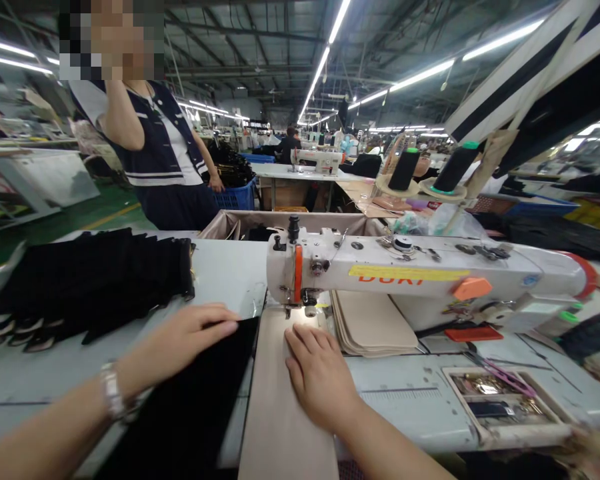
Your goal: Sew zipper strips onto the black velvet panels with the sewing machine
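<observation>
A white sewing machine (345, 267) stands across the table before me, its presser foot at the left end. Under the foot lies a long beige fabric panel (280, 407) that runs toward me. My right hand (317, 370) rests flat on that panel just in front of the foot, fingers slightly apart. Left of it, my left hand (200, 333) holds the top edge of a black fabric piece (195, 400) between thumb and fingers. The black piece hangs toward me beside the beige panel. Under the machine arm sits a stack of beige panels (373, 323).
A pile of black fabric pieces (95, 280) lies on the table at the left. At right, a small tray (510, 407) holds metal bits and purple-handled scissors (510, 379). Black thread cones (405, 170) stand behind the machine. Another person (165, 140) stands beyond the table at left.
</observation>
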A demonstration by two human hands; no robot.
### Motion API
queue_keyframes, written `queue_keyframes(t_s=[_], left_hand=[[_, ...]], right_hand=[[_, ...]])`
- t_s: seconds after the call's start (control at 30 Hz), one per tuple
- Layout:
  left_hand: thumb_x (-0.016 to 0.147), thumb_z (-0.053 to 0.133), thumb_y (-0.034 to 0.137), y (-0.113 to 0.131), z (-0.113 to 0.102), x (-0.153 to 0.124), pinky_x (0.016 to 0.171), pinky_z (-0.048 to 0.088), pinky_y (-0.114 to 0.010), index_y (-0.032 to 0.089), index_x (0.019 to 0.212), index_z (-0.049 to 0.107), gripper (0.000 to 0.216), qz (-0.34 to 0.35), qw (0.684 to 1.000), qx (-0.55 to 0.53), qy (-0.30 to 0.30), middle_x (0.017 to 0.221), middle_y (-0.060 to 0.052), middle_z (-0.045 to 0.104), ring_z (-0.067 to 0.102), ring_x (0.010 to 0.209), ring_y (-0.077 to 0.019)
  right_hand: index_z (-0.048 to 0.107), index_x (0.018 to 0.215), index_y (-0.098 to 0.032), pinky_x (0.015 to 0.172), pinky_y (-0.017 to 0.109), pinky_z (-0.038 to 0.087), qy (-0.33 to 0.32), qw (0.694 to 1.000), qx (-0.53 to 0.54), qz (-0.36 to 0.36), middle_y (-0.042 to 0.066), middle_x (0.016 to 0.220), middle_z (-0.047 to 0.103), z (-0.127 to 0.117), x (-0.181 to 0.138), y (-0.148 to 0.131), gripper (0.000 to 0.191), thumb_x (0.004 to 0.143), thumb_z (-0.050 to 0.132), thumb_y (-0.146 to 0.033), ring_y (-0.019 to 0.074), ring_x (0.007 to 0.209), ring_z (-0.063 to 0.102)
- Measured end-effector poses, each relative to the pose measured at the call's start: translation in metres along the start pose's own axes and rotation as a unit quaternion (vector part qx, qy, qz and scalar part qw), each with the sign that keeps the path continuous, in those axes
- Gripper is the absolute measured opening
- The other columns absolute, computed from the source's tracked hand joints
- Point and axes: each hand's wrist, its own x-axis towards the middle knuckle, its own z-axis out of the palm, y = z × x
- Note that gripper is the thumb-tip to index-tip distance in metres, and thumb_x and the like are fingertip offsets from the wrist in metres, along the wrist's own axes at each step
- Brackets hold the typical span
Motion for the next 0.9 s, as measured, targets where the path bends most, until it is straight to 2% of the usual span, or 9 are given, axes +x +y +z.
queue_keyframes(t_s=[0.1,0.17,0.23,0.37,0.53,0.9], left_hand=[[0.088,0.058,0.035,0.008,0.038,0.036,0.076,0.049,-0.028,0.02,0.089,0.066,0.017,0.001,0.999,-0.02,-0.045,0.083,0.0,0.07,0.065,0.08,-0.0178],[0.082,0.061,0.031,0.01,0.059,0.053,0.068,0.045,-0.027,0.019,0.083,0.062,0.012,-0.012,1.0,-0.005,-0.026,0.076,0.001,0.067,0.063,0.073,-0.0178],[0.08,0.061,0.03,0.01,0.072,0.062,0.063,0.042,-0.027,0.019,0.079,0.059,0.011,-0.013,1.0,0.019,-0.019,0.072,0.001,0.065,0.061,0.07,-0.0178],[0.081,0.06,0.03,0.009,0.075,0.065,0.062,0.039,-0.027,0.02,0.078,0.059,0.01,-0.011,0.998,0.062,-0.021,0.074,0.0,0.066,0.061,0.07,-0.0189],[0.084,0.057,0.027,0.01,0.073,0.067,0.065,0.041,-0.028,0.02,0.082,0.059,0.008,-0.013,0.995,0.094,0.003,0.079,-0.003,0.068,0.063,0.075,-0.0208],[0.086,0.059,0.03,0.006,0.08,0.075,0.073,0.046,-0.031,0.019,0.088,0.065,0.012,-0.034,0.992,0.117,0.013,0.085,-0.005,0.07,0.066,0.082,-0.023]], right_hand=[[0.046,0.142,-0.023,0.114,0.045,0.029,-0.003,1.0,0.005,-0.004,0.005,0.144,0.049,0.0,0.001,0.001,0.044,0.098,0.046,-0.025,0.0241,0.131,0.042],[0.045,0.142,-0.02,0.115,0.043,0.029,-0.005,1.0,0.008,-0.005,0.006,0.145,0.048,0.0,0.002,0.002,0.045,0.097,0.044,-0.019,0.0234,0.131,0.041],[0.044,0.143,-0.018,0.115,0.043,0.028,-0.006,1.0,0.011,-0.003,0.006,0.146,0.047,-0.001,0.003,0.003,0.047,0.096,0.043,-0.016,0.0228,0.132,0.04],[0.043,0.144,-0.023,0.115,0.046,0.029,-0.022,1.0,0.018,0.008,0.004,0.147,0.046,-0.003,0.005,0.004,0.045,0.1,0.045,-0.03,0.0237,0.134,0.039],[0.039,0.147,-0.025,0.115,0.048,0.029,-0.033,0.999,0.024,0.021,0.006,0.146,0.048,-0.003,0.006,0.003,0.058,0.096,0.052,-0.048,0.0264,0.133,0.041],[0.034,0.15,-0.026,0.114,0.047,0.03,-0.046,0.998,0.019,0.032,0.004,0.146,0.047,0.0,0.008,0.003,0.06,0.097,0.05,-0.049,0.0262,0.132,0.041]])
